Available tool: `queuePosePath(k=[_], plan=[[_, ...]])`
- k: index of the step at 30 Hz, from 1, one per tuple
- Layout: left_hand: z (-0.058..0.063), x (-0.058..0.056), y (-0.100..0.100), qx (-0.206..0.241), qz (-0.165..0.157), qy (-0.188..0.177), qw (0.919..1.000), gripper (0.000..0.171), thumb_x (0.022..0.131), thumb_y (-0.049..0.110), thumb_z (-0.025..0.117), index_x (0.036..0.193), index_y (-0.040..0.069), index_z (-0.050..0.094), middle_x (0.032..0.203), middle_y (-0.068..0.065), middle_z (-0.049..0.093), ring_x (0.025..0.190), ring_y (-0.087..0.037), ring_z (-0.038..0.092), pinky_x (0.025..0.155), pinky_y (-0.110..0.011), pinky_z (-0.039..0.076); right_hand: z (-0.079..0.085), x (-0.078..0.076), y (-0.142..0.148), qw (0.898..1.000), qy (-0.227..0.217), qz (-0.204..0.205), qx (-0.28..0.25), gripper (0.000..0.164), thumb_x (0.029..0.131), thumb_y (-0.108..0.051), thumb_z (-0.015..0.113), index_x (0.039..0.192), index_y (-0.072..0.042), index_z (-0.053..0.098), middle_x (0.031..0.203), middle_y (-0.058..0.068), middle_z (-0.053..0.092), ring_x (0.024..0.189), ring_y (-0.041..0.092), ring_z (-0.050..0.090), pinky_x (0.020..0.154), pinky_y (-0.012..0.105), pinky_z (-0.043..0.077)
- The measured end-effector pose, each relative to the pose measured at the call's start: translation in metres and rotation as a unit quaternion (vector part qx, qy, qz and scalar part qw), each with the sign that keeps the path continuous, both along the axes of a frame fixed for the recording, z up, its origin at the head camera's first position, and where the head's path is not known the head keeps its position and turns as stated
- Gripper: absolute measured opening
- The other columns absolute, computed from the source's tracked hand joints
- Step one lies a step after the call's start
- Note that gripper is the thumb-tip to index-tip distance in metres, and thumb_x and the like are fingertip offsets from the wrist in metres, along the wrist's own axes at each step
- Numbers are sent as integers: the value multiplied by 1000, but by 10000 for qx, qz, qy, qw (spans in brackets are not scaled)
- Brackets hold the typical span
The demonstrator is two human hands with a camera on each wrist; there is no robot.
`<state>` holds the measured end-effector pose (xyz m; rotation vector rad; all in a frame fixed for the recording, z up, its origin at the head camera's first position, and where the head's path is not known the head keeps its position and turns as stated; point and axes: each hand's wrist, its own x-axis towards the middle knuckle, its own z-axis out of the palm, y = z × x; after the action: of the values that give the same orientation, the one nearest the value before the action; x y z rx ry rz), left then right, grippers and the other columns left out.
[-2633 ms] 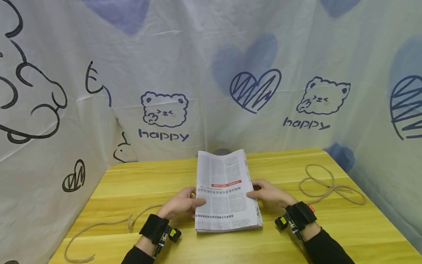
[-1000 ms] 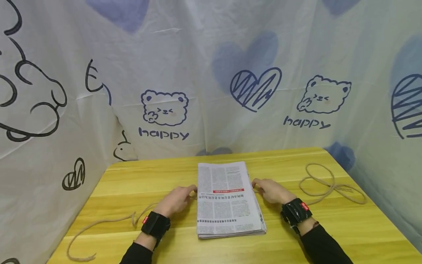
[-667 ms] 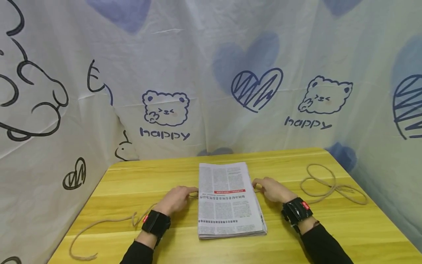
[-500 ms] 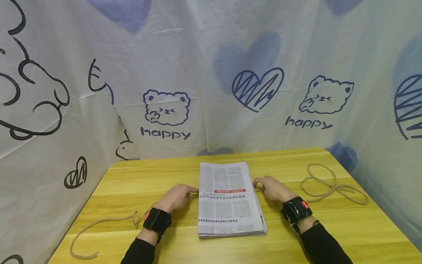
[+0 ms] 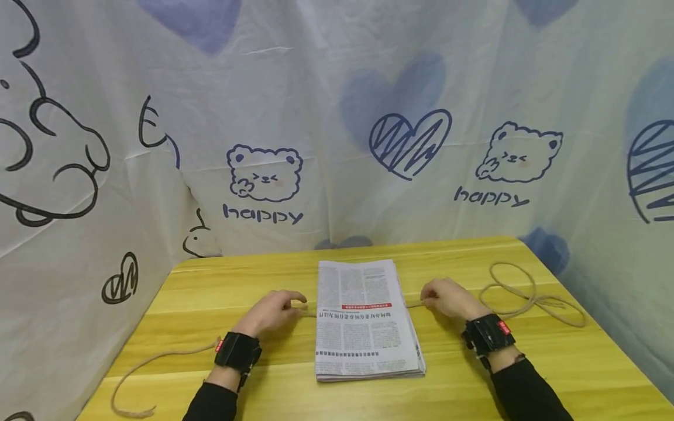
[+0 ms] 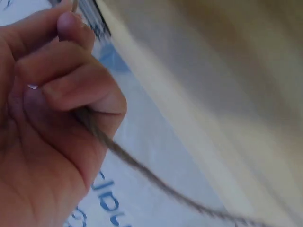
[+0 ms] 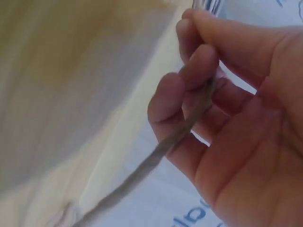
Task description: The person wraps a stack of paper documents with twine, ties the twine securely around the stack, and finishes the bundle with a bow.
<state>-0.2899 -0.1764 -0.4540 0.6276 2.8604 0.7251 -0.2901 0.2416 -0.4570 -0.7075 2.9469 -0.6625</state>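
Observation:
A folded stack of newspapers (image 5: pixel 363 336) lies flat on the table, its long sides pointing away from me. A thin tan rope (image 5: pixel 414 304) passes beneath the stack and comes out at both sides. To the left of the papers, my left hand (image 5: pixel 274 311) holds the rope; the left wrist view shows the strand (image 6: pixel 137 163) running through its curled fingers. My right hand (image 5: pixel 450 298), a short gap right of the stack, grips the other side of the rope; in the right wrist view the strand (image 7: pixel 147 168) lies across its bent fingers. The rope's middle is hidden under the papers.
The rope's left tail (image 5: pixel 158 355) curves to a frayed end near the table's left edge. Loose loops of rope (image 5: pixel 526 298) lie at the right. A printed white cloth (image 5: pixel 337 146) hangs behind and beside the yellow wood-grain table (image 5: pixel 253 269).
The newspaper stack, earlier held tilted up by both hands, now lies flat. Both hands have let go of it, taken the rope at its sides and moved outward, away from the papers.

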Motion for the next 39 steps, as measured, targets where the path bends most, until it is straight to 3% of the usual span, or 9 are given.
queuePosePath(k=[5,8,13,18,22,26,32,36,39], plan=[[8,-1,-17,0,210,9,9998,10,93,10,66,95,11,76,85,-1,68,73,-13,56,69,-33,47,7,0,15,9989,56,-454,65,6,88,-13,72,84,-11,76,84,0,68,75,12,55,70,34,47],[10,-2,-23,-304,301,330,9985,7,90,12,71,86,13,77,86,0,68,78,-16,58,80,-41,46,10,0,18,9968,-30,-797,109,6,87,-17,73,85,-12,77,87,2,69,72,14,53,67,33,43],[13,-2,-25,-638,620,707,9935,5,86,17,76,87,13,78,89,2,69,80,-18,58,80,-42,45,12,0,16,9919,-209,-1255,41,16,93,-23,66,95,-9,76,88,5,70,67,15,52,61,30,42],[11,-4,-24,-316,727,697,9944,9,91,22,71,91,14,76,84,1,70,72,-11,58,69,-33,49,11,0,9,9841,-411,-1481,-895,29,100,-27,57,105,-3,73,88,11,72,69,18,61,63,33,48],[10,-5,-20,336,737,806,9934,16,95,27,65,97,15,75,90,0,72,79,-11,64,72,-33,52,7,-1,-1,9596,-691,-1725,-2114,36,100,-26,56,122,2,66,106,19,72,91,29,71,73,38,58],[13,-7,-10,996,845,965,9867,19,97,24,63,104,11,75,94,-4,74,82,-14,68,74,-36,55,3,-3,-12,9209,-992,-1691,-3368,37,102,-19,53,130,6,58,117,26,66,105,34,67,84,41,57],[13,-9,3,1811,1141,1015,9715,17,95,22,65,106,13,75,94,-4,75,83,-20,70,72,-34,55,-1,-7,-25,8613,-1277,-1679,-4623,29,105,-10,42,128,8,40,109,25,63,91,19,67,86,39,56],[14,-9,11,2109,1183,1253,9622,14,94,19,67,103,12,76,90,-3,75,78,-17,67,68,-30,51,-4,-7,-30,8514,-1297,-1657,-4805,20,106,-9,41,116,1,28,98,20,63,74,14,60,73,32,53],[16,-10,18,2221,1119,1507,9568,14,93,17,68,103,10,76,90,-3,74,79,-16,65,71,-30,50,-5,-7,-32,8494,-1361,-1680,-4814,26,105,-12,43,120,2,27,105,23,65,77,12,63,74,31,55]])
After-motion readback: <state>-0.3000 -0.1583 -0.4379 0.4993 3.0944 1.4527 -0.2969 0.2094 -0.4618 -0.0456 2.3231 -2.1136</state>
